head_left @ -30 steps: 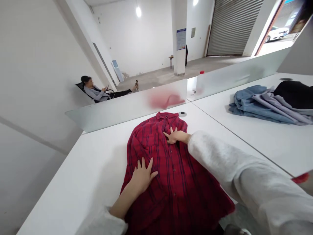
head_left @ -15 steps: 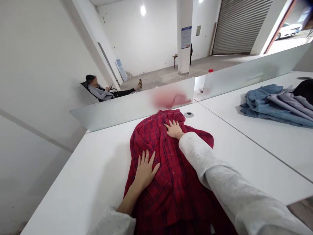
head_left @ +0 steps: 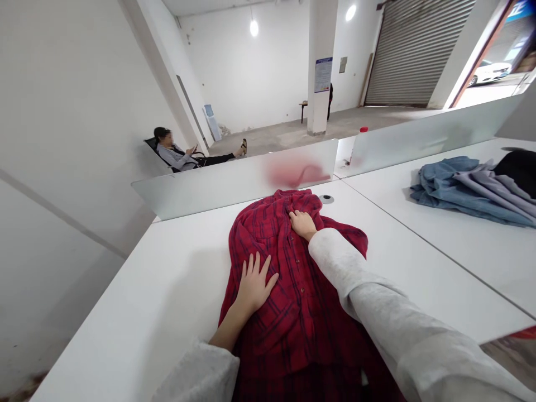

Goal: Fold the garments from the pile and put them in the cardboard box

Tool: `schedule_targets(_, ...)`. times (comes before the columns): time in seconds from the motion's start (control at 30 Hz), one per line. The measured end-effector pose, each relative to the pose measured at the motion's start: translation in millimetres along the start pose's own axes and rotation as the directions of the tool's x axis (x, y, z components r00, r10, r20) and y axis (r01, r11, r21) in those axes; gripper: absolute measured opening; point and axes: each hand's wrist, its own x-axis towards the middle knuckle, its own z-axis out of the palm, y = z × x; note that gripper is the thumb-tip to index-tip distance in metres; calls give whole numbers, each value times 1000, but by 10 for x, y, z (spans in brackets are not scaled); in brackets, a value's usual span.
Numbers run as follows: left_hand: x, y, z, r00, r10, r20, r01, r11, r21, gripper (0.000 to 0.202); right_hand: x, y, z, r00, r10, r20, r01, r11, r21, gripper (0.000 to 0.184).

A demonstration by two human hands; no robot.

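A red plaid shirt (head_left: 293, 290) lies front side up on the white table (head_left: 167, 290), collar toward the frosted divider. My left hand (head_left: 254, 282) rests flat on the shirt's left side, fingers spread. My right hand (head_left: 302, 223) presses near the collar with its fingers curled into the fabric around the button placket. Both arms wear light grey sleeves. The shirt's lower part runs off the near table edge, out of view.
A frosted glass divider (head_left: 234, 181) runs along the table's far edge. On the adjoining desk at right lies a pile of blue, grey and black clothes (head_left: 473, 187). A person (head_left: 176, 153) reclines in a chair far left. A cable grommet (head_left: 326, 199) sits by the collar.
My right hand slid up toward the collar and curled its fingers into the fabric. The collar area has bunched up. My left hand has stayed flat on the shirt.
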Motion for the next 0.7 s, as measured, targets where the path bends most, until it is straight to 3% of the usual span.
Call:
schedule_targets(0.23, -10, 14, -78, 1000, 3, 11, -3, 999, -46, 57, -82, -1, -122, 999, 34, 43, -40, 988, 147, 31)
schedule_targets(0.4, -18, 2, -100, 1000, 25, 13, -24, 998, -49, 54, -277, 145, -470, 981, -129, 147, 66, 925, 374, 28)
schedule_targets(0.53, -16, 8, -95, 999, 36, -9, -36, 999, -29, 51, -833, 384, -866, 917, -324, 231, 161, 834, 528, 31)
schedule_targets(0.63, -7, 3, -68, 999, 40, -37, -42, 998, -37, 50, -1493, 483, -1093, 872, -406, 274, 199, 805, 559, 35)
schedule_targets(0.7, -2, -7, -49, 996, 58, -68, -62, 996, -66, 49, -1966, 489, -1139, 837, -467, 285, 262, 800, 540, 36)
